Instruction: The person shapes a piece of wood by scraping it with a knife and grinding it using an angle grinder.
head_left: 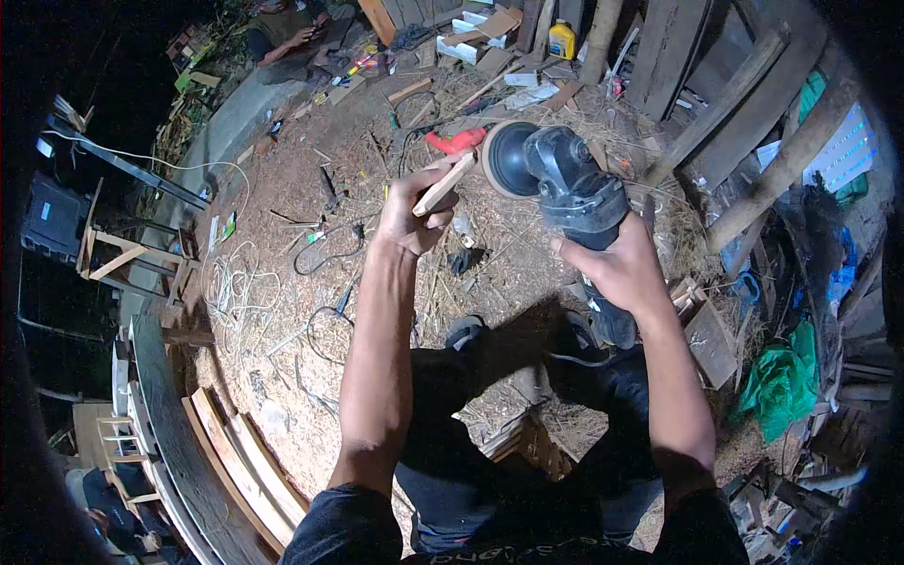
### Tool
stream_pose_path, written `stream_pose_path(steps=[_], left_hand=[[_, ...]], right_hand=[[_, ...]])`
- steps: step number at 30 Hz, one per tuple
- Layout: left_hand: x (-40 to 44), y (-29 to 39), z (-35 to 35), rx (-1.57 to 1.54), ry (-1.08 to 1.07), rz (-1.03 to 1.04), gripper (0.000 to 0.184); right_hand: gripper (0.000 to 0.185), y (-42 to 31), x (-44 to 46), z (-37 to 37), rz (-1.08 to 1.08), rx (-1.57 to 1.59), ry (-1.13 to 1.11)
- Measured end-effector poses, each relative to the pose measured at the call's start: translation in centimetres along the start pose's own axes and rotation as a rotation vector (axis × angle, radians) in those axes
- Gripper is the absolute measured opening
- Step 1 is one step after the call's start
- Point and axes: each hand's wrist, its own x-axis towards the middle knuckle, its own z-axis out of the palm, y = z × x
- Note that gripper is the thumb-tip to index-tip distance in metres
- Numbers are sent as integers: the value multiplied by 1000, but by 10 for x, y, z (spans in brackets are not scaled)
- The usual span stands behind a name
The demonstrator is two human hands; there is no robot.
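My left hand (423,209) is closed around a short, flat piece of pale wood (444,185), which tilts up toward the right. My right hand (619,266) grips the dark body of an angle grinder (576,188). On the grinder's head sits a round sanding disc (497,160) with a black backing, facing left toward the wood. The wood's upper end is close to the disc; whether they touch I cannot tell. Behind the wood, a red power tool (456,140) lies on the ground, partly hidden by my left hand.
Wood shavings and loose cords (242,287) cover the ground. Long planks (247,461) lie at lower left. Wooden poles (786,184) lean at right, above a green plastic bag (783,381). A yellow bottle (562,40) stands at the back. Another person (282,33) sits at upper left.
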Motion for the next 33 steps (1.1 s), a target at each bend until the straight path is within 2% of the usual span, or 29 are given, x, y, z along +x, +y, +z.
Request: stream_pose_path(steps=[3,10,12,18,27,31,33], left_hand=[[3,-5,3,13,58,-32,35],[1,-5,5,22,53,-22,31],[4,-5,0,-14,20,-37,30],[2,-7,4,-8,90,-40,30],[0,-4,0,-10,-14,-44,30],[3,-6,2,19,66,-45,31],[4,-7,1,20,68,-48,32]], right_hand=[[28,0,-1,1,-18,-3,-23],[34,-3,-2,0,39,54,-79],[34,-2,-2,0,46,-21,-81],[36,-2,-2,1,56,-23,-96],[34,-1,-1,0,19,14,-72],[31,9,0,1,-8,-71,-56],[31,6,-1,2,1,0,-63]])
